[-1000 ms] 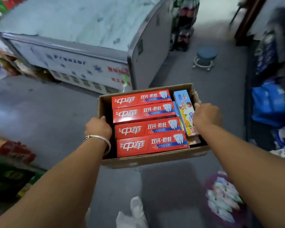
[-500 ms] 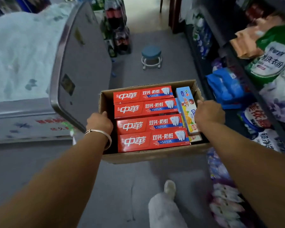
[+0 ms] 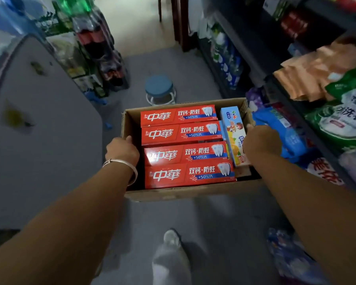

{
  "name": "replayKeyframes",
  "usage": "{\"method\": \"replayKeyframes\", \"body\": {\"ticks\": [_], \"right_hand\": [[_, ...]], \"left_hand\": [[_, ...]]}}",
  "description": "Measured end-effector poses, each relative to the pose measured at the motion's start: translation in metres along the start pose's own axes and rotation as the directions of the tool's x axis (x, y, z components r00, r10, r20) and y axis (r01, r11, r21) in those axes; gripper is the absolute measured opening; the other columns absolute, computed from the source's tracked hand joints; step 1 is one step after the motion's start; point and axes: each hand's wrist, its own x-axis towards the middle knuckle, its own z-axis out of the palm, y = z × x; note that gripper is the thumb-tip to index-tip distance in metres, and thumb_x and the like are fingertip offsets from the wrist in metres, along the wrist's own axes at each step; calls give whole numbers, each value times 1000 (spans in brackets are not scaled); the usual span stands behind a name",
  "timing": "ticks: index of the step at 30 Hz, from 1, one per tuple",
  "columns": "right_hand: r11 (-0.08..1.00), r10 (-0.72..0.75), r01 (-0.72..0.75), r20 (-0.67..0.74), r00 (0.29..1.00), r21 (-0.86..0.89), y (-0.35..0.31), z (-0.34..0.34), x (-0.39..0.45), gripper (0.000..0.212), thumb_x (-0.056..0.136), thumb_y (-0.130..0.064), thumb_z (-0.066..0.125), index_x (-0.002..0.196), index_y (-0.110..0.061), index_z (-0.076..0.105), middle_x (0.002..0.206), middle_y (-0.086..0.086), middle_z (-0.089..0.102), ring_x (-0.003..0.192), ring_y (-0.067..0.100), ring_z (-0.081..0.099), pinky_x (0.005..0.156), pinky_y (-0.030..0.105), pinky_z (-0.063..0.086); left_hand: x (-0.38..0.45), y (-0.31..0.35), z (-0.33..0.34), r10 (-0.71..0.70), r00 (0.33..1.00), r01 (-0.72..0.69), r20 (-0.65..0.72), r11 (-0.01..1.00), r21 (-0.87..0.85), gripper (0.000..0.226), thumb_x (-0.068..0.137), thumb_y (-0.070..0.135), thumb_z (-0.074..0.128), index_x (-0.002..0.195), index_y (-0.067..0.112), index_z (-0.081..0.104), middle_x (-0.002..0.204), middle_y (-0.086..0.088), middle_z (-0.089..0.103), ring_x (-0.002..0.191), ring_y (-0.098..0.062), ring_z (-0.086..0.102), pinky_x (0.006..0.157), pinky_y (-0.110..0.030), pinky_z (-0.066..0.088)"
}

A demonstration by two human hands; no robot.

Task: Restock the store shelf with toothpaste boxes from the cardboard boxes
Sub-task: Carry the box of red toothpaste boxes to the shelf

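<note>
Freezer [image 3: 39, 130] side panel fills the left, motion-blurred, only its flank in frame. Left hand [image 3: 122, 150], bangle [image 3: 121, 164] on the wrist, curls over the left wall of the cardboard box [image 3: 193, 193]; fingers are hidden inside the wall. Box is carried level between both hands, probably so the load doesn't slide. Four red toothpaste boxes [image 3: 185, 147] lie flat in a row, faces up, with a light-blue kids' toothpaste box [image 3: 233, 132] turned crosswise beside them; whatever sits under that top layer isn't visible. Right hand [image 3: 262, 141] clamps the right wall, fingertips out of sight. Store shelf [image 3: 275, 83] runs along the right, packed with detergent bags, blurred and cropped; no toothpaste slot identifiable. Stool [image 3: 159, 89] stands ahead.
</note>
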Motion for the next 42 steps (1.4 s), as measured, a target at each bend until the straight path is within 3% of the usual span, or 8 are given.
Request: {"method": "replayKeyframes", "body": {"ticks": [4,9,19,30,37,42], "right_hand": [[997,70,-70,-22,997,16,-50,27,70,47,103,-34,30,113,2,58,121,21,57,110,36,52,71,33,32],[976,211,-209,-19,977,62,-93,53,160,48,103,-33,28,119,3,56,127,22,53,116,38,49,87,40,40],[921,381,-371,-77,921,119,-169,97,340,50,103,-34,26,116,1,58,123,22,57,112,37,53,83,38,42],[723,677,-635,-99,729,274,-236,161,460,45,102,-32,33,120,3,54,128,25,51,118,41,49,91,42,42],[580,803,-760,-49,594,293,-220,203,520,42,103,-24,32,121,7,53,127,26,53,118,40,50,92,42,42],[486,862,-797,-45,505,358,-195,236,557,38,102,-24,36,118,6,55,122,25,56,114,39,53,90,41,44]], "left_hand": [[90,68,17,68,997,-69,29,996,48,43,98,33,42,117,-4,54,123,-25,55,113,-43,53,91,-43,42],[183,165,46,206,975,-216,80,966,143,43,99,32,41,118,-3,55,124,-26,54,114,-44,51,93,-44,41],[341,338,126,404,893,-439,198,880,183,42,100,30,38,120,-4,52,127,-27,53,118,-43,48,94,-42,39],[485,491,214,578,727,-668,371,721,186,40,100,29,38,118,-4,54,121,-26,56,114,-42,51,91,-42,41],[516,553,309,646,603,-777,468,607,164,40,100,31,38,117,-1,54,117,-25,58,109,-41,54,84,-41,41],[533,570,385,662,539,-807,522,583,93,37,100,28,39,114,-4,53,115,-25,59,108,-40,54,75,-33,33]]}}
